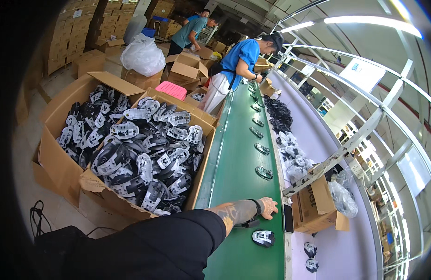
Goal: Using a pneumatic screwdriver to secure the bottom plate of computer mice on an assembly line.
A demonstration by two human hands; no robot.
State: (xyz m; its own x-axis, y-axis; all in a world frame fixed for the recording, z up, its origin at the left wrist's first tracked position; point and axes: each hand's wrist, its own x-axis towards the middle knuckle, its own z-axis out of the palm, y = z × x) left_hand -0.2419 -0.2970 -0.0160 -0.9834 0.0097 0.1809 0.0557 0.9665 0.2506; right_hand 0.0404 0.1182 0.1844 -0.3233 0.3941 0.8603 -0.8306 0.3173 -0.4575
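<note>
My left hand [269, 208] reaches across the green conveyor belt [239, 186] to its right edge, a dark band round the wrist. Its fingers are curled downward, and whatever they may hold is hidden. Just below the hand, a black-and-white computer mouse shell [263, 238] lies on the belt. Farther up, several dark mouse parts [264, 173] are spaced out in a line. A black phone [288, 218] rests on the belt's right rim, close to my fingers. My right hand is out of view.
On the left, large cartons [61, 158] hold piled mouse shells [145, 163]. Right of the belt, a pale shelf [325, 247] carries an open carton [313, 205], plastic-wrapped parts [290, 149] and two mouse shells [310, 249]. A metal post [334, 161] slants above it. A co-worker in blue [243, 58] stands farther along.
</note>
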